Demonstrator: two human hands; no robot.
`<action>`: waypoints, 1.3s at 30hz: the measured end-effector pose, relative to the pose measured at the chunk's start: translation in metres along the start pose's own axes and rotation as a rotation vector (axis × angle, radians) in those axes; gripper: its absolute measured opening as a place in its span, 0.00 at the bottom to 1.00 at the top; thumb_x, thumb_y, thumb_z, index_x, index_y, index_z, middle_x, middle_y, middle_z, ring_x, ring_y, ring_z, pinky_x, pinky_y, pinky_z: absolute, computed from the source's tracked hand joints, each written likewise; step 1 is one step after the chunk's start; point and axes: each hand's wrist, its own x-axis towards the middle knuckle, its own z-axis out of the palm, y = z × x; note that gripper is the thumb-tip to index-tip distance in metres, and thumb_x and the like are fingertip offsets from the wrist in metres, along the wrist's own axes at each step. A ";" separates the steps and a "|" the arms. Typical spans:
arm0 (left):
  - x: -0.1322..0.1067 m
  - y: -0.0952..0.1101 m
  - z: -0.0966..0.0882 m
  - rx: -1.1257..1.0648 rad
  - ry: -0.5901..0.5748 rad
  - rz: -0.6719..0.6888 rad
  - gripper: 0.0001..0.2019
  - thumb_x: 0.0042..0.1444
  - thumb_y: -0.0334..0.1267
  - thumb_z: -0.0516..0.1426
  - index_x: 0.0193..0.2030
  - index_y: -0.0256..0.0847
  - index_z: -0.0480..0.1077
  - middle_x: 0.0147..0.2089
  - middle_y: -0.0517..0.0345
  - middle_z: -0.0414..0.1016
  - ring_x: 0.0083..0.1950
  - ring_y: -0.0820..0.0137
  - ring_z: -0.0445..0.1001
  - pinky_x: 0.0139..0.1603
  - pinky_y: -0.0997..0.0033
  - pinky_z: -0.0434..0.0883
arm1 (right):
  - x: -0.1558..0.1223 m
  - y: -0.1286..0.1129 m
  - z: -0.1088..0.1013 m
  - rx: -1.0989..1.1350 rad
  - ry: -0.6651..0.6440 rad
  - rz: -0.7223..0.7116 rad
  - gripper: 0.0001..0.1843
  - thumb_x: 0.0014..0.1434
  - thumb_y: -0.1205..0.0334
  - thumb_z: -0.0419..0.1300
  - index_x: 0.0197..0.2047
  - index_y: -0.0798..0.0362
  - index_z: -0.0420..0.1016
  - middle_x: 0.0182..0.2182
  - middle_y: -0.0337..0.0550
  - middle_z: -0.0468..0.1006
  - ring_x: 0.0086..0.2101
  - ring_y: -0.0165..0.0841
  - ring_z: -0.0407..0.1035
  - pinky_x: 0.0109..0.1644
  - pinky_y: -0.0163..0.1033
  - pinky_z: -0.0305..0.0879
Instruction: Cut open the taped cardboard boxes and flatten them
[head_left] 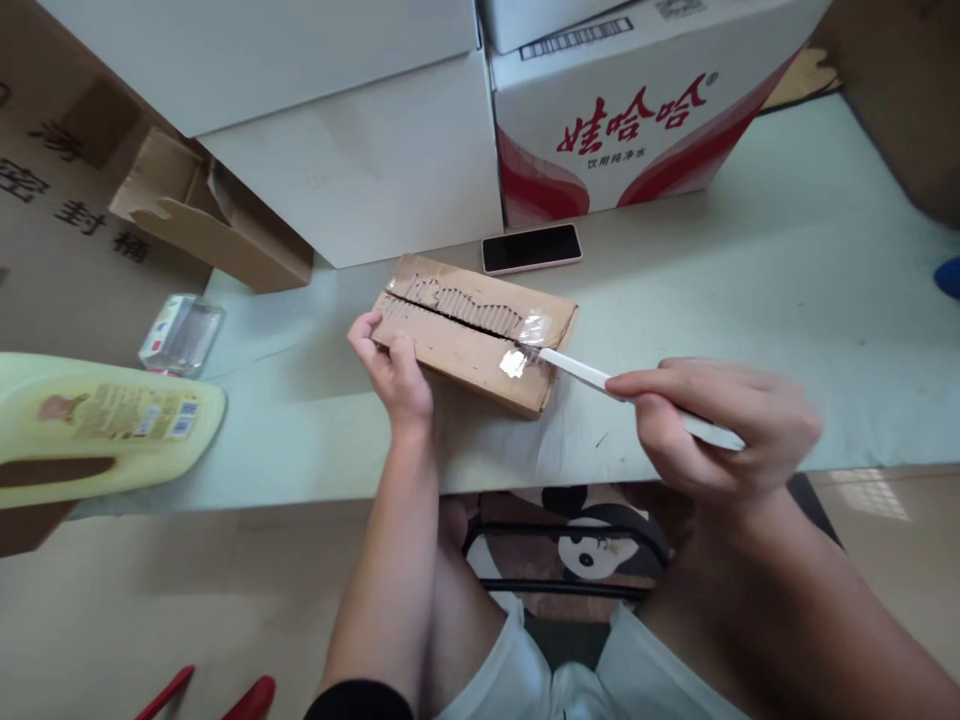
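Observation:
A small brown cardboard box (465, 345) lies on the table, with a dark open slit along its top seam. Its surface is torn to the corrugation beside the slit, and shiny clear tape (514, 361) remains near the right end. My left hand (397, 380) grips the box's left near side, thumb on top. Closed around a slim white utility knife (581, 372), my right hand (724, 425) is right of the box. The knife's far end meets the taped part of the seam; its blade cannot be made out.
Behind the box lie a phone (532, 248) and large white cartons (360, 160), one with red print (622, 140). At left are a clear container (182, 335), a yellow jug (112, 420) and an open cardboard piece (217, 235). The table's front edge (300, 500) runs before my lap.

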 end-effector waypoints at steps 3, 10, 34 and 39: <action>0.000 0.000 0.001 0.009 0.006 0.008 0.17 0.54 0.43 0.52 0.49 0.42 0.58 0.47 0.53 0.66 0.47 0.68 0.69 0.53 0.63 0.67 | 0.001 -0.002 0.000 0.001 -0.013 0.040 0.12 0.56 0.73 0.57 0.31 0.49 0.78 0.21 0.34 0.79 0.18 0.26 0.70 0.21 0.33 0.64; 0.000 -0.001 0.002 0.019 0.002 -0.010 0.17 0.55 0.44 0.51 0.50 0.42 0.58 0.47 0.53 0.66 0.49 0.67 0.69 0.54 0.62 0.67 | 0.003 -0.007 -0.004 -0.047 0.004 0.084 0.12 0.56 0.73 0.57 0.30 0.49 0.79 0.21 0.35 0.80 0.19 0.28 0.72 0.21 0.34 0.66; -0.001 -0.002 0.001 0.051 -0.004 -0.014 0.16 0.56 0.42 0.50 0.51 0.42 0.60 0.50 0.52 0.66 0.49 0.66 0.67 0.53 0.63 0.66 | 0.002 -0.017 -0.021 0.032 0.081 0.169 0.13 0.56 0.69 0.56 0.27 0.45 0.79 0.18 0.36 0.76 0.16 0.30 0.67 0.18 0.39 0.59; -0.001 -0.002 0.001 0.050 -0.025 -0.017 0.18 0.57 0.46 0.51 0.52 0.42 0.59 0.49 0.51 0.65 0.49 0.65 0.67 0.53 0.63 0.66 | -0.004 -0.011 -0.018 0.041 0.474 0.342 0.14 0.58 0.68 0.55 0.29 0.45 0.80 0.22 0.39 0.75 0.22 0.34 0.69 0.24 0.41 0.62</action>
